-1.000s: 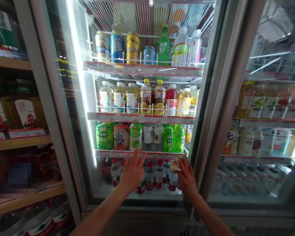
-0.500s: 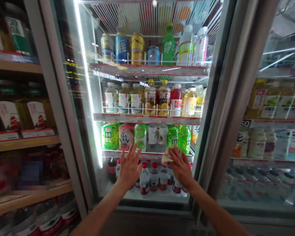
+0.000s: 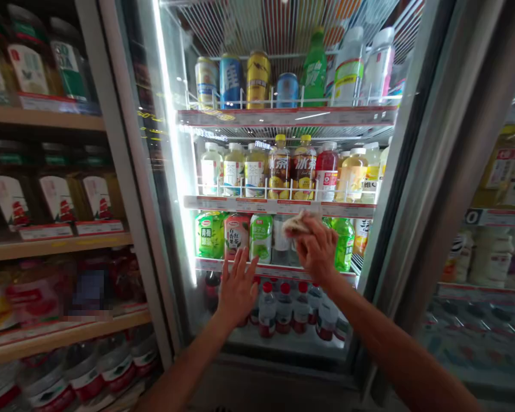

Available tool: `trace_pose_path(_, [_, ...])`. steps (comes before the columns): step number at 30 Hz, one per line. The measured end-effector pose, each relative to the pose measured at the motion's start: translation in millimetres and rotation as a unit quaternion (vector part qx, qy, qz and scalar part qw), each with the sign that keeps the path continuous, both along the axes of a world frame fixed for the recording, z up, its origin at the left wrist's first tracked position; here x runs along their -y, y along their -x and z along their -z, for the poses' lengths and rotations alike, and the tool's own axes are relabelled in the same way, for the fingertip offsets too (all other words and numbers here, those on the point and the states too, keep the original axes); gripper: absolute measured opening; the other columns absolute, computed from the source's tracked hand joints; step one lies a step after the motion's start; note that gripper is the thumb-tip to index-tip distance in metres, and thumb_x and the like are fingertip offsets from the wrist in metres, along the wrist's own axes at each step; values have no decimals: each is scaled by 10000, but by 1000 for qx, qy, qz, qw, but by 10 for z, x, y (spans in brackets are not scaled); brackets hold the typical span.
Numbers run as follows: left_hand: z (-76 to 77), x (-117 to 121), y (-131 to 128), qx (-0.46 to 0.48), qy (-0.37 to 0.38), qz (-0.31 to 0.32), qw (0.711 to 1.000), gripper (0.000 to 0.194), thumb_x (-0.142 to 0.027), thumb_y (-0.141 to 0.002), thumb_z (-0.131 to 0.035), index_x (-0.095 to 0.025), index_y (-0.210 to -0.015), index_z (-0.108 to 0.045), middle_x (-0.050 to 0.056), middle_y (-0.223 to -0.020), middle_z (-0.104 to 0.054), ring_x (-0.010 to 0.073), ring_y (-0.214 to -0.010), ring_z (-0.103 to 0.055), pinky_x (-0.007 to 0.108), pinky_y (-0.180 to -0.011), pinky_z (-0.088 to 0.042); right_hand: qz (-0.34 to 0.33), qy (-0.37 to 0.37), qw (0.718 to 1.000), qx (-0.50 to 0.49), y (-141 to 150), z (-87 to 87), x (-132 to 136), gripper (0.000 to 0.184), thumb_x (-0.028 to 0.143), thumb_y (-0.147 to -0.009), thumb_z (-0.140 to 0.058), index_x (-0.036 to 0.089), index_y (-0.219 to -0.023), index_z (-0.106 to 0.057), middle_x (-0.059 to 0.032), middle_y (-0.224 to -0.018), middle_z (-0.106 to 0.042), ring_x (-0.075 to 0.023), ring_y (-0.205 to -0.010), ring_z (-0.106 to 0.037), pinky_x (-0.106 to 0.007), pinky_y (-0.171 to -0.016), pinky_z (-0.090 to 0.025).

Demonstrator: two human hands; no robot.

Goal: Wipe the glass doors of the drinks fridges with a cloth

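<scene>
Both arms reach toward a lit drinks fridge whose glass door (image 3: 283, 357) seems to be between my hands and the bottles. My left hand (image 3: 239, 292) is open, its fingers spread, in front of the lower shelf edge. Whether its palm touches the glass, I cannot tell. In my right hand (image 3: 320, 249) is a crumpled pale cloth (image 3: 298, 223), gripped by the fingers and partly hidden by them. This hand is higher, covering some bottles of the third shelf. A green bottle (image 3: 344, 243) shows to its right, and a green-labelled bottle (image 3: 261, 237) stands between the hands.
Cans and bottles, such as a gold can (image 3: 258, 80), line the top shelf. Iced tea bottles (image 3: 304, 166) stand on the second shelf. Small red-capped bottles (image 3: 284, 306) fill the bottom. Wooden shelves (image 3: 60, 243) flank the fridge on the left; a metal door frame (image 3: 438, 171) rises on the right.
My right hand has moved up with the cloth, from the third shelf's edge to in front of its bottles. My left hand stays spread near the same spot. The view has shifted left.
</scene>
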State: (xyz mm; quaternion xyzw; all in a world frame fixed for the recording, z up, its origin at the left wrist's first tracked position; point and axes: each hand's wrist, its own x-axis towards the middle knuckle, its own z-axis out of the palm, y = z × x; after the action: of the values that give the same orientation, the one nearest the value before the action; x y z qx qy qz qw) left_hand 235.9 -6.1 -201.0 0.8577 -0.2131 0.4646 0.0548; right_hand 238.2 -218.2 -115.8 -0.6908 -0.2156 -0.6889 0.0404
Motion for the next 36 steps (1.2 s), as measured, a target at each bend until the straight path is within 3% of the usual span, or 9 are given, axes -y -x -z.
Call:
trace_pose_path(3, [24,-5,-24,1,-2,2,1000,596,-255,-806,-526,-215,-1373,-346,124,-1490,-237,261,-1383,-204,506,-1120,-165,-1,7,1000,22,-118,-348,-72,305,198,-872,-455,261,-1162,-526,-14,-1219,-590,-167,-1240,-417,-352,-1037,-243])
trace_pose_path(5, [26,-14,-31,1,-6,6,1000,597,-260,-803,-533,-217,-1370,-350,122,-1489,-243,261,-1384,-202,505,-1123,-154,11,80,997,-16,-147,-334,-147,399,180,-880,-434,276,-1266,-459,-1,-1284,-552,-168,-1292,-358,-365,-1070,-216])
trace_pose_path(10, [3,-139,-65,7,13,-8,1000,613,-252,-820,-497,-175,-1393,-292,138,-1493,-226,256,-1389,-186,496,-1126,-154,19,273,955,-114,-45,310,-229,466,204,-878,-415,249,-1342,-405,15,-1434,-390,-192,-1375,-222,-420,-1153,-100])
trace_pose_path(13, [-6,-263,-107,16,42,-36,998,661,-235,-824,-481,-169,-1423,-209,148,-1493,-220,264,-1390,-180,506,-1118,-167,-9,325,939,-110,-15,476,-132,434,211,-871,-437,255,-1303,-454,26,-1423,-405,-167,-1382,-211,-409,-1170,-74])
trace_pose_path(18, [5,-340,-134,18,39,-45,998,677,-239,-825,-486,-181,-1430,-189,156,-1502,-184,280,-1393,-162,521,-1104,-186,45,133,983,-119,-68,337,-83,501,166,-855,-460,257,-1345,-404,-32,-1440,-376,-198,-1407,-134,-482,-1156,-23])
trace_pose_path(20, [11,-332,-132,19,37,-49,998,659,-235,-827,-478,-162,-1423,-207,167,-1502,-176,283,-1395,-153,521,-1102,-186,34,150,980,-125,-64,446,-155,486,189,-857,-471,260,-1335,-417,-30,-1449,-361,-201,-1407,-130,-483,-1156,-26])
trace_pose_path(24, [5,-370,-138,10,22,-39,999,618,-234,-832,-469,-159,-1407,-257,160,-1494,-211,277,-1391,-173,516,-1108,-169,-29,339,932,-123,-65,579,-293,364,233,-881,-459,278,-1239,-512,40,-1439,-376,-156,-1394,-179,-421,-1170,-9])
trace_pose_path(30, [51,-591,-149,5,43,-63,997,652,-247,-839,-460,-133,-1425,-198,176,-1486,-219,279,-1386,-188,523,-1099,-187,8,148,983,-109,-222,149,-481,450,172,-883,-434,239,-1327,-418,-41,-1439,-377,-168,-1401,-157,-470,-1156,-14])
trace_pose_path(36, [291,-911,-98,-21,18,-96,995,618,-205,-838,-443,-127,-1412,-230,178,-1476,-250,283,-1376,-221,534,-1083,-226,-58,339,932,-116,-191,802,-801,320,252,-898,-446,256,-1206,-534,23,-1424,-404,-141,-1342,-310,-393,-1167,-120])
